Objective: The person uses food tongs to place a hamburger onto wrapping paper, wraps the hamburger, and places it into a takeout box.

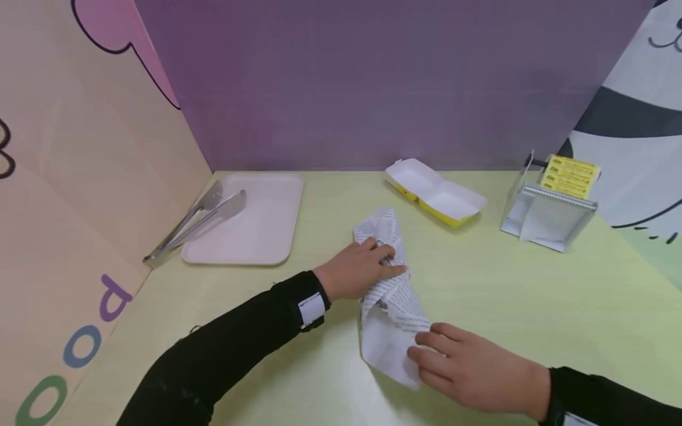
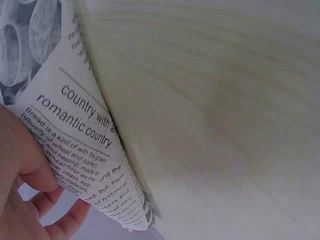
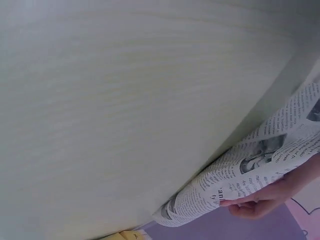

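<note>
A sheet of newspaper-print wrapping paper (image 1: pixel 391 307) lies folded lengthwise on the table, its loose near end showing a plain white inside. Across its upper part, my left hand (image 1: pixel 359 270) grips the folded layers between thumb and fingers. The left wrist view shows this left hand (image 2: pixel 27 182) against the printed paper (image 2: pixel 82 125). My right hand (image 1: pixel 474 367) holds the near right edge of the sheet with bent fingers, its thumb hidden. From the right wrist, the paper (image 3: pixel 250 162) looks rolled into a long tapered shape. Whatever may lie inside is hidden.
Behind the paper stands an opened white-and-yellow food box (image 1: pixel 434 189). At left, metal tongs (image 1: pixel 199 216) lie across a pale tray (image 1: pixel 261 222). A metal holder (image 1: pixel 554 216) with yellow packets (image 1: pixel 570 176) is at the right. A purple wall (image 1: pixel 373 83) bounds the back.
</note>
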Available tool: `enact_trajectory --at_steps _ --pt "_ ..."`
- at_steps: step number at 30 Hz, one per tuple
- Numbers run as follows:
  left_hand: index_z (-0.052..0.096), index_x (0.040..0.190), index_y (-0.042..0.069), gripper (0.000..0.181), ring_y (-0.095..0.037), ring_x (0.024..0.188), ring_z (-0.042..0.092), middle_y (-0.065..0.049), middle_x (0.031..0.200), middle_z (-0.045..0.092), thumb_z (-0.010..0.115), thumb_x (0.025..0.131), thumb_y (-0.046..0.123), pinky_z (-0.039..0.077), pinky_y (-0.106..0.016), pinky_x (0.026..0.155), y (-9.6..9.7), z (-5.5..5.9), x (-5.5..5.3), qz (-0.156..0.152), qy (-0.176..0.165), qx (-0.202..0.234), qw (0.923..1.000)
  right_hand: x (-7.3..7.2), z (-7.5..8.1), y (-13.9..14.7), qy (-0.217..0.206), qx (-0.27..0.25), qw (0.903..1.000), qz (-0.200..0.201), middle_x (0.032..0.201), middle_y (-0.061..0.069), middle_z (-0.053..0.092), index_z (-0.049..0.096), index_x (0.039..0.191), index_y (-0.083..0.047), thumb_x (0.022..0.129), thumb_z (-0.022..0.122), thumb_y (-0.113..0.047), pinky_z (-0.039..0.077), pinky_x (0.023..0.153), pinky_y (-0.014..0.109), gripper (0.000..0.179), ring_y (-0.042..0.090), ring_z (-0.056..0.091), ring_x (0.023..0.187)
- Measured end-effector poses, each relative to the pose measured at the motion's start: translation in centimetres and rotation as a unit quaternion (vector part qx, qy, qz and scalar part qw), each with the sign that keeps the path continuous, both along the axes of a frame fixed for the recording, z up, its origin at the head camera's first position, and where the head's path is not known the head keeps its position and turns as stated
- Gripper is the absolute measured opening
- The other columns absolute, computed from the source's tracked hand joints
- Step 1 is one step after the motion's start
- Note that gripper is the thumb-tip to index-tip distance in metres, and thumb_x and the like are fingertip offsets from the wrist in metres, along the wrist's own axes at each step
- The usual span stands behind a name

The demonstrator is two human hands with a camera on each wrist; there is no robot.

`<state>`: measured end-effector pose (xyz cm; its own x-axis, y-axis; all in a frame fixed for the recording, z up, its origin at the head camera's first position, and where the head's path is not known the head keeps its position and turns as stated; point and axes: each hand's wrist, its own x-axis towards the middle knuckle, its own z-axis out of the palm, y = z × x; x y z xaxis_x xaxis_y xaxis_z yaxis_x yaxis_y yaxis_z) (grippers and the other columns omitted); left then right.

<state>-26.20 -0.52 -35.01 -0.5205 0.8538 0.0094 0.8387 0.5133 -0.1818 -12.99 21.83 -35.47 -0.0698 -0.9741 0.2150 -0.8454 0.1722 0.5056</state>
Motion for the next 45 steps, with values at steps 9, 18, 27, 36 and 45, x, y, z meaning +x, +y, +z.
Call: enact_trajectory --at_steps 9,18,27,36,45 --pt "0.039 0.148 0.034 0.050 -0.023 0.116 0.042 -0.002 0.144 0.043 0.051 0.102 0.020 0.048 -0.031 0.079 0.6 -0.3 0.5 -0.001 0.020 -0.010 0.9997 -0.5 2.6 -0.9 -0.050 -0.120 0.9904 -0.047 0.101 0.001 0.061 0.059 0.090 -0.009 0.107 0.022 -0.007 0.045 0.082 0.036 0.041 0.020 0.059 0.095" --pt "0.039 0.148 0.034 0.045 -0.026 0.121 0.043 -0.003 0.145 0.043 0.044 0.105 0.024 0.050 -0.032 0.079 1.1 -0.6 2.0 -0.033 0.042 -0.016 0.9985 -1.9 4.9 -1.5 -0.087 -0.215 0.9693 -0.083 0.093 0.004 0.062 0.060 0.084 -0.005 0.107 0.033 -0.021 0.047 0.077 0.037 0.039 0.020 0.059 0.083" --pt "0.061 0.130 0.015 0.035 -0.017 0.106 0.045 0.000 0.138 0.050 0.054 0.100 0.032 0.046 -0.025 0.074 1.4 -0.9 3.1 -0.020 0.069 -0.014 0.9973 -3.8 5.1 -1.9 -0.153 -0.266 0.9331 -0.188 0.096 0.002 0.059 0.061 0.096 -0.005 0.107 0.032 -0.033 0.049 0.064 0.033 0.042 0.015 0.055 0.077" --pt "0.057 0.126 0.015 0.035 -0.017 0.108 0.044 -0.002 0.123 0.054 0.057 0.097 0.034 0.042 -0.027 0.080 0.4 -1.4 3.7 -0.041 0.038 0.067 0.9962 -5.5 4.4 -2.3 -0.182 -0.286 0.9057 -0.254 0.086 -0.001 0.059 0.061 0.099 -0.009 0.088 0.065 -0.001 0.046 0.056 0.028 0.014 0.008 0.050 0.067" --pt "0.051 0.127 0.006 0.038 -0.024 0.118 0.045 -0.017 0.133 0.046 0.060 0.094 0.022 0.039 -0.038 0.098 -0.1 -1.4 3.6 -0.062 -0.079 0.171 0.9800 -8.1 3.1 -2.4 -0.243 -0.273 0.8769 -0.312 0.071 -0.001 0.060 0.058 0.099 -0.009 0.097 0.057 -0.006 0.041 0.053 0.027 0.004 0.008 0.047 0.057"
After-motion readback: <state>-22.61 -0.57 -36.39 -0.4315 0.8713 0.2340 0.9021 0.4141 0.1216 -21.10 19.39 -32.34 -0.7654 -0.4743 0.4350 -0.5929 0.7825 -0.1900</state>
